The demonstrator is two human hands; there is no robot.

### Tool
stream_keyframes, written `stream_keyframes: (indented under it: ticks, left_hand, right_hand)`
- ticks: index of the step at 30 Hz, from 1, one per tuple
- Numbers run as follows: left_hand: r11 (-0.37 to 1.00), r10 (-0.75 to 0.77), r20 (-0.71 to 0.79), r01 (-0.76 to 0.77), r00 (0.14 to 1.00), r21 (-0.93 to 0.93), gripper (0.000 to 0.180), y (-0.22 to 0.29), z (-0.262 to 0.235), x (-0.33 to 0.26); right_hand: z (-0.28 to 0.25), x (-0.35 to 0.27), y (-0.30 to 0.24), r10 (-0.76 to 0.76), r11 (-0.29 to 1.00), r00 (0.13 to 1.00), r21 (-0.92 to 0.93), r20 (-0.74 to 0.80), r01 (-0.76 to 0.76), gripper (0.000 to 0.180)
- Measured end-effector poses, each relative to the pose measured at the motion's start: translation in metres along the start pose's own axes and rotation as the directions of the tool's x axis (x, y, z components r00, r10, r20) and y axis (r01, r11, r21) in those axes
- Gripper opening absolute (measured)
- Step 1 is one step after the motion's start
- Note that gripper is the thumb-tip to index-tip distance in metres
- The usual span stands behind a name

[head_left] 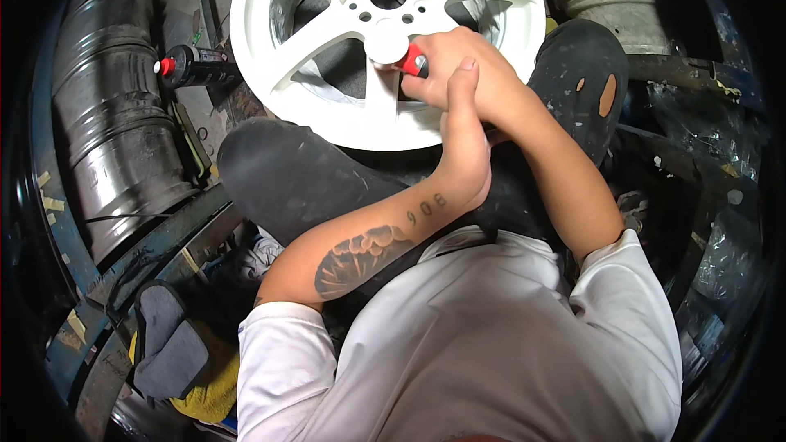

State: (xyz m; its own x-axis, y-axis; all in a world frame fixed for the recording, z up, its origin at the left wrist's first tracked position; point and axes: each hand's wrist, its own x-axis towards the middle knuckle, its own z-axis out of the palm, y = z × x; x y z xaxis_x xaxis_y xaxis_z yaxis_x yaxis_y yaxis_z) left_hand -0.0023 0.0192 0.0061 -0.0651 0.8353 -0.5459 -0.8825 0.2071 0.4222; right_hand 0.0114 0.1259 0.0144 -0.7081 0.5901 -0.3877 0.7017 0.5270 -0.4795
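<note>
A white multi-spoke wheel rim [270, 57] lies at the top middle, over my knees. My right hand [471, 65] is closed around a small red and black tool [413, 60] with a round white head [386, 42]. This head sits over a spoke, just below the hub holes; I cannot tell whether it is a pad. Against my right wrist lies my left hand [467, 143], its thumb pointing up and its fingers curling under the wrist, mostly hidden. The tool's body is covered by my right hand.
Left of the rim lies a dark bottle [201, 65] with a red and white cap. Large metal cylinders [115, 131] stand at both sides. At the lower left, grey [168, 344] and yellow cloths [209, 385] hang by a blue metal frame [155, 233]. Clear plastic wrapping [725, 258] is at the right.
</note>
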Motion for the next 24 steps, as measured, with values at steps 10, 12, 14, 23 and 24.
stream_keyframes:
  ticks: [10,12,14,23,24]
  left_hand:
    - [1.0,0.006,0.009,-0.006,1.0,-0.025,0.09,-0.022,-0.009,-0.009]
    - [0.999,-0.032,0.0,0.032,0.999,-0.021,0.091,-0.008,-0.001,-0.005]
    - [0.998,0.016,-0.038,-0.018,0.999,-0.054,0.092,-0.018,-0.005,-0.007]
    - [1.0,0.023,-0.037,-0.023,0.999,0.006,0.089,-0.015,-0.005,-0.002]
    - [0.999,0.043,-0.035,-0.043,0.998,0.003,0.088,-0.021,-0.011,-0.001]
  right_hand:
    - [0.005,-0.017,-0.001,-0.053,0.999,0.999,0.005,0.006,0.053,0.031]
    - [-0.001,-0.012,-0.002,0.006,1.0,1.0,0.019,0.006,-0.006,0.031]
    - [0.0,-0.013,-0.005,-0.032,0.999,0.999,0.009,0.031,0.032,0.031]
    - [0.003,-0.009,0.0,0.001,1.0,1.0,-0.002,0.007,-0.001,0.034]
    - [0.003,-0.01,-0.004,-0.037,0.999,0.999,-0.004,0.029,0.037,0.034]
